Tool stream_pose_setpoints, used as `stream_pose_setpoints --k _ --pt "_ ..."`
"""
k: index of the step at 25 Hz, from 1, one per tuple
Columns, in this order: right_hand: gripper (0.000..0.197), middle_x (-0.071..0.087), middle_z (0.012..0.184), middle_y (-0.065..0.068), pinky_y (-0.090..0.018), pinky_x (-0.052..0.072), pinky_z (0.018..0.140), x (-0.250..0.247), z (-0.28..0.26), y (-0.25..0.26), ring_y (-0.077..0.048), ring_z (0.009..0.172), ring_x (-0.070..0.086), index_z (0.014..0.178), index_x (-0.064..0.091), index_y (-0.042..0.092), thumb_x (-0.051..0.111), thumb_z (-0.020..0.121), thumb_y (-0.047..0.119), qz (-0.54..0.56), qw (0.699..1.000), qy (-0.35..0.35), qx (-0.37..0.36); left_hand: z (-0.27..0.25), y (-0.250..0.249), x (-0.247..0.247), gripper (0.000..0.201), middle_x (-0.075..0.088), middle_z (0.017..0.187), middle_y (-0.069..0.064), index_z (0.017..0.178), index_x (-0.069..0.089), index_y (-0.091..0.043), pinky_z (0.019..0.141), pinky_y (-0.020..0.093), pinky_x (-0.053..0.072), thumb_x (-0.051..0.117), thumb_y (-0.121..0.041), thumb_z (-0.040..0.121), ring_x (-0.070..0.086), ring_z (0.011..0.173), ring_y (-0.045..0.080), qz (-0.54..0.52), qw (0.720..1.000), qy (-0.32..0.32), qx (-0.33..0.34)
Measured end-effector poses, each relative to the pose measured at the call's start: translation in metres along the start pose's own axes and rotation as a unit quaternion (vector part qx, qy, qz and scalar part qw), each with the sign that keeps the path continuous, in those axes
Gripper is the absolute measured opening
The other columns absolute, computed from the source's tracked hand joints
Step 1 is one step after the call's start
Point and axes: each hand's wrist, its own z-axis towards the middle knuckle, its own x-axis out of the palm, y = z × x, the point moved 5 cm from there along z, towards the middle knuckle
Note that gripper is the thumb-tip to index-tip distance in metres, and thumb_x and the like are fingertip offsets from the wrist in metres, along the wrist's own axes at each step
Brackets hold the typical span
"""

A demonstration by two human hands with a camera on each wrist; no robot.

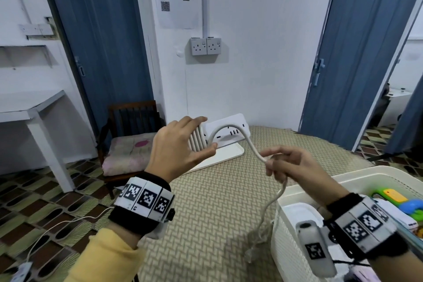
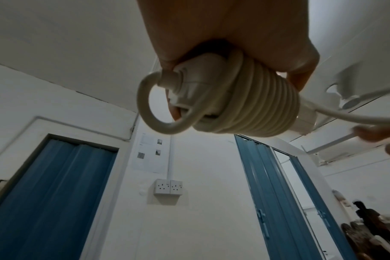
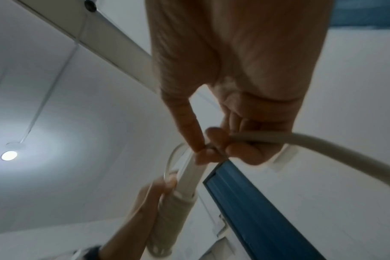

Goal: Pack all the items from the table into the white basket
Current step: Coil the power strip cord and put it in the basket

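Note:
My left hand point(image 1: 207, 133) grips a white power strip point(image 1: 229, 130) above the woven table mat point(image 1: 206, 213), thumb under it and fingers over it. Its white cable point(image 1: 249, 142) is wound several turns round the strip's left end; the coil point(image 2: 245, 105) shows clearly in the left wrist view. My right hand point(image 1: 270, 159) pinches the free length of cable point(image 3: 323, 142) just right of the strip. The rest of the cable point(image 1: 263, 220) hangs down to the mat beside the white basket point(image 1: 366, 174) at the lower right.
A flat white tray point(image 1: 219, 160) lies on the mat under the strip. The basket holds a green, yellow and blue toy point(image 1: 398, 199) and a white item point(image 1: 299, 210). A wooden chair point(image 1: 132, 135) and a white side table point(image 1: 32, 107) stand at the left.

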Motion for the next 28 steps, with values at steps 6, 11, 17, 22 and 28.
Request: stream_pose_setpoints --k 6,11,17,22,28 --pt "0.017 0.072 0.082 0.003 -0.011 0.051 0.071 -0.026 0.004 0.040 -0.006 0.072 0.066 0.096 0.073 0.007 0.072 0.079 0.005 -0.280 0.885 -0.210 -0.308 -0.002 -0.005 0.007 0.071 0.061 0.109 -0.018 0.128 0.052 -0.037 0.082 0.029 0.049 0.040 -0.075 0.069 0.056 0.092 0.002 -0.068 0.991 0.105 -0.045" --pt "0.014 0.069 0.072 0.000 -0.018 0.047 0.057 -0.008 0.033 0.015 0.003 0.060 0.056 0.087 0.076 0.009 0.077 0.075 0.016 -0.262 0.897 -0.191 -0.300 0.002 -0.018 0.001 0.067 0.057 0.102 -0.020 0.132 0.030 -0.065 0.081 0.016 0.047 0.047 -0.071 0.068 0.057 0.090 -0.001 -0.241 0.956 0.142 -0.085" --pt "0.019 0.058 0.069 -0.003 -0.032 0.052 0.066 0.048 0.016 -0.024 -0.022 0.065 0.057 0.101 0.070 0.026 0.065 0.084 0.021 -0.025 0.986 -0.028 -0.164 0.008 -0.005 -0.010 0.043 0.064 0.103 -0.011 0.112 0.056 -0.043 0.070 0.016 0.053 0.057 -0.060 0.072 0.061 0.086 -0.002 -0.316 0.936 0.011 -0.156" --pt "0.020 0.067 0.071 -0.004 -0.023 0.046 0.060 0.050 0.002 -0.020 -0.012 0.060 0.055 0.100 0.070 0.011 0.064 0.081 0.010 0.104 0.989 -0.043 -0.093 0.005 0.013 -0.013 0.043 0.060 0.099 -0.014 0.109 0.053 -0.039 0.076 0.031 0.053 0.064 -0.063 0.076 0.058 0.086 0.005 -0.168 0.964 -0.059 -0.198" --pt "0.013 0.059 0.081 0.010 -0.012 0.040 0.070 0.047 0.017 0.031 0.001 0.077 0.053 0.091 0.072 0.009 0.060 0.088 0.010 -0.247 0.900 -0.119 -0.340 -0.004 0.001 0.012 0.087 0.055 0.099 -0.014 0.119 0.051 -0.036 0.078 0.029 0.047 0.054 -0.088 0.051 0.054 0.090 0.006 -0.041 0.995 0.070 -0.055"
